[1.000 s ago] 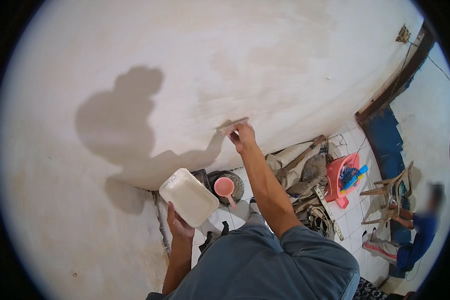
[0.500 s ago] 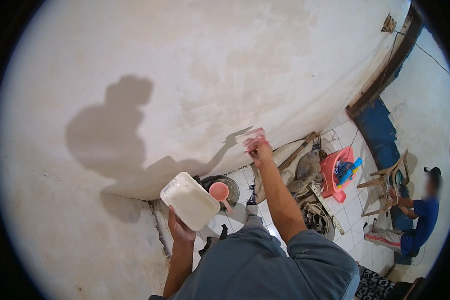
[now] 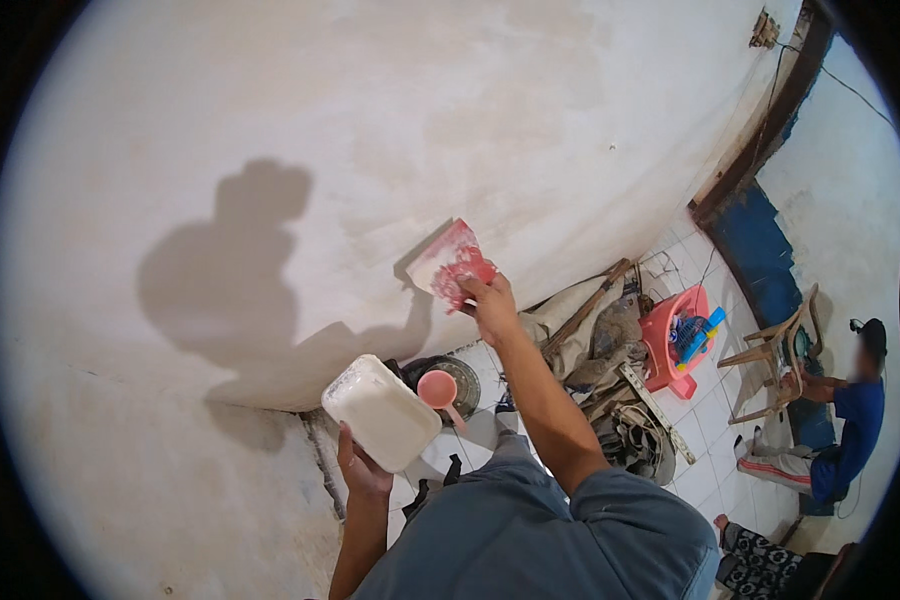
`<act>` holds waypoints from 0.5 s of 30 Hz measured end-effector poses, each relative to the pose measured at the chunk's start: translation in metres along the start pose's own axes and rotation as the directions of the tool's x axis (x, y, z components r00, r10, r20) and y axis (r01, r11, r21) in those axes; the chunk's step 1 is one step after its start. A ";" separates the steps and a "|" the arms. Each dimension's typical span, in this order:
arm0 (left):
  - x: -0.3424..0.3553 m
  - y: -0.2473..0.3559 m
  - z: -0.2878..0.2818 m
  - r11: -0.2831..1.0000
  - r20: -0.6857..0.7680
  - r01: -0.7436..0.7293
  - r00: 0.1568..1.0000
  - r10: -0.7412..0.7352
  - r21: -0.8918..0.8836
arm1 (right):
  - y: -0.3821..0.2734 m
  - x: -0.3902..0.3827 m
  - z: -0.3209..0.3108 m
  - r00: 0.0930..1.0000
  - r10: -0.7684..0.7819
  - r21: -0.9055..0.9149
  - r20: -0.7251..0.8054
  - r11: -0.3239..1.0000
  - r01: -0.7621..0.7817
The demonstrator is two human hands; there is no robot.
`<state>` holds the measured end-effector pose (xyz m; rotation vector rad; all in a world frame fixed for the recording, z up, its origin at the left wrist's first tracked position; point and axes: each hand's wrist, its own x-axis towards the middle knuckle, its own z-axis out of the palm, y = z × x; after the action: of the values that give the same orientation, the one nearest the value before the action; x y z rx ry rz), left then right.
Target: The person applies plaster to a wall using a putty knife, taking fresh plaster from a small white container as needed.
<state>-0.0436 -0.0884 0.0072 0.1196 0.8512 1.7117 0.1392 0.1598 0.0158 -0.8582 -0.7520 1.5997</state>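
My right hand [image 3: 494, 310] is closed around a red putty spreader [image 3: 452, 262] smeared with white filler. Its broad face shows, held against or very near the pale wall [image 3: 370, 120], and I cannot tell whether its edge touches. Damp-looking beige patches mark the plaster above it. Lower down, my left hand [image 3: 364, 470] grips a shallow white tray [image 3: 382, 416] by its near left side, thumb along the edge. The tray is tilted and has a whitish coating inside; how much filler it holds is unclear.
Below the tray, a pink dipper [image 3: 437, 388] rests over a dark round container [image 3: 462, 378]. Crumpled sacks [image 3: 605, 340], a long straightedge [image 3: 658, 412] and a pink tub [image 3: 660, 335] lie right. Farther right, a person [image 3: 855, 435] handles a wooden chair [image 3: 770, 355]; another person's feet show below.
My right hand has moved left and slightly up along the wall, and the spreader now shows more of its face. The tray in my left hand has barely shifted.
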 end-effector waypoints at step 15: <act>-0.002 -0.006 0.006 1.000 -0.061 -0.003 0.998 0.004 0.001 | 0.095 0.073 0.010 0.936 -0.262 -0.646 -0.237 0.762 0.050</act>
<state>-0.0349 -0.0865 0.0084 0.0704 0.8973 1.7255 0.0723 0.2141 -0.0681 -1.4568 -1.1221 1.0059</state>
